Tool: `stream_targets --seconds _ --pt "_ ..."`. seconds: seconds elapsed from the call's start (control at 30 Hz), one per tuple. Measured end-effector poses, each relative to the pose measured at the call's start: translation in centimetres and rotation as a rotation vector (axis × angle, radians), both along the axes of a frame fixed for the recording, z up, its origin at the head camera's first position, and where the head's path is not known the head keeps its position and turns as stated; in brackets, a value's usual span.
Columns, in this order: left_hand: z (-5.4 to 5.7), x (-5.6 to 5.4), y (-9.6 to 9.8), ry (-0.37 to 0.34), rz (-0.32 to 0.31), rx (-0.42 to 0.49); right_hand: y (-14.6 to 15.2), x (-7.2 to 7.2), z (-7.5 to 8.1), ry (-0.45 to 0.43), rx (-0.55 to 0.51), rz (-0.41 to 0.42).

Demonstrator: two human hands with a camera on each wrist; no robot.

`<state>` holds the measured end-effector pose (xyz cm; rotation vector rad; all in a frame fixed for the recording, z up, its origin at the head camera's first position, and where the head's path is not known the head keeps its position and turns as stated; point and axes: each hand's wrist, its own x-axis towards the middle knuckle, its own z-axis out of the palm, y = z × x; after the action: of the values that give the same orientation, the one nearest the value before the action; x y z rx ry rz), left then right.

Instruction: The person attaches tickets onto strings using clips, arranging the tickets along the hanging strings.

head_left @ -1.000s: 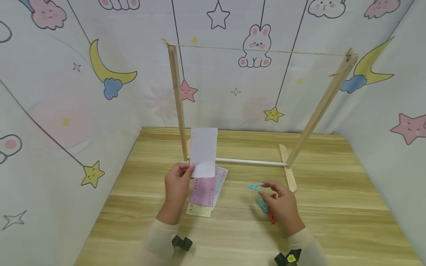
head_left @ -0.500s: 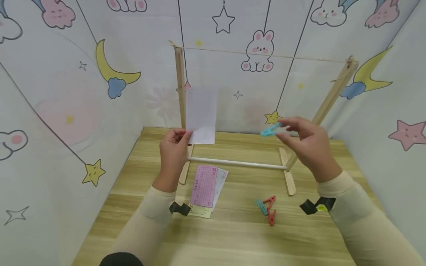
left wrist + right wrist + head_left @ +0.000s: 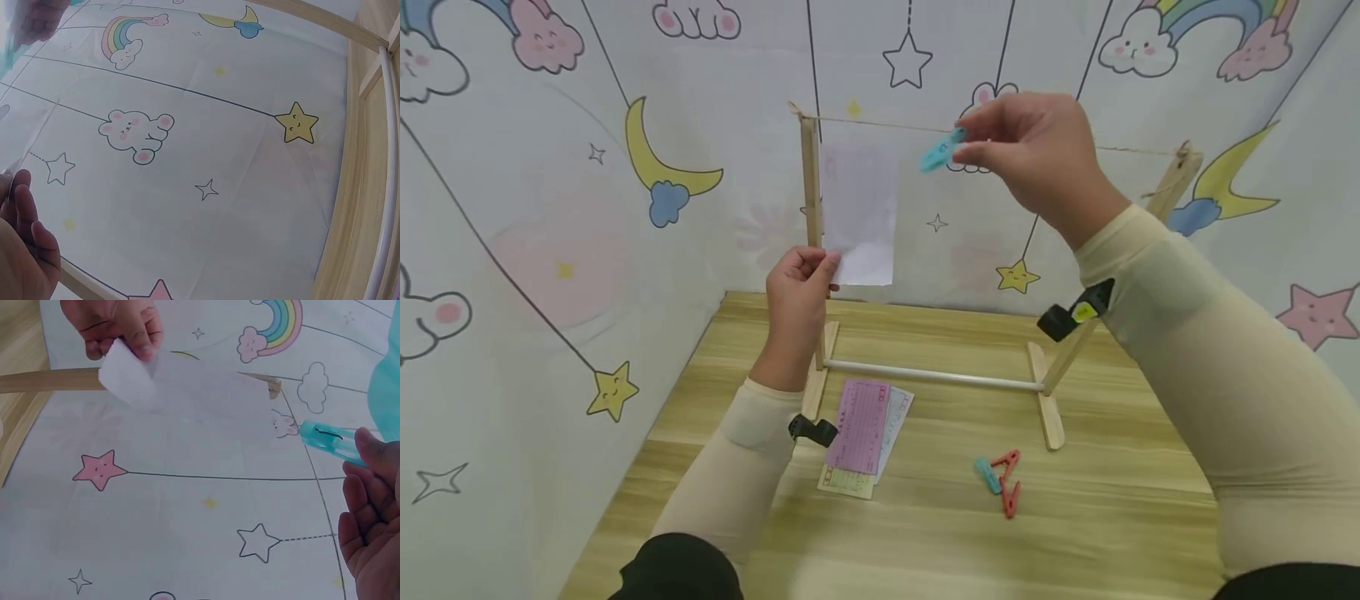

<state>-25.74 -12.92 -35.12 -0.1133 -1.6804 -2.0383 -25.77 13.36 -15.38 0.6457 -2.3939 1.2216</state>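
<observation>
My left hand (image 3: pixel 801 287) pinches a white paper slip (image 3: pixel 859 208) by its lower left corner and holds it upright beside the left wooden post (image 3: pixel 810 183). The slip's top edge is just below the string (image 3: pixel 880 124). My right hand (image 3: pixel 1037 150) pinches a light blue clothespin (image 3: pixel 942 152) by its handle ends, close to the string and right of the slip. In the right wrist view the clothespin (image 3: pixel 328 440) points toward the slip (image 3: pixel 206 394), apart from it. The left wrist view shows the left hand's fingers (image 3: pixel 28 219) at the slip's edge.
On the table lie a pink slip (image 3: pixel 861 425), a yellow slip (image 3: pixel 846 482) and a pale slip (image 3: pixel 895 425), overlapping. Another blue clothespin (image 3: pixel 987 475) and two red clothespins (image 3: pixel 1011 498) lie to the right. A white rod (image 3: pixel 936 373) joins the frame's wooden feet (image 3: pixel 1048 408).
The left hand has lifted the white slip from above the table to just under the string. My right hand has raised the blue clothespin up and then leftward toward the string.
</observation>
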Motion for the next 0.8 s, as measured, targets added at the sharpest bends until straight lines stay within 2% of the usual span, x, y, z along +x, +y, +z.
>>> stream_targets --seconds 0.17,0.37,0.57,0.8 --pt "0.1 -0.6 -0.3 -0.001 0.008 0.010 -3.2 -1.5 3.0 -0.007 0.025 -0.002" --pt "0.8 -0.9 -0.6 0.035 -0.002 0.002 -6.1 -2.9 5.1 -0.039 0.120 -0.003" --pt "1.2 -1.0 -0.7 0.067 0.008 -0.002 -7.6 -4.4 6.0 -0.084 0.193 -0.012" --pt "1.2 -1.0 -0.7 0.061 0.004 0.017 -8.2 -5.5 5.3 -0.133 0.269 -0.006"
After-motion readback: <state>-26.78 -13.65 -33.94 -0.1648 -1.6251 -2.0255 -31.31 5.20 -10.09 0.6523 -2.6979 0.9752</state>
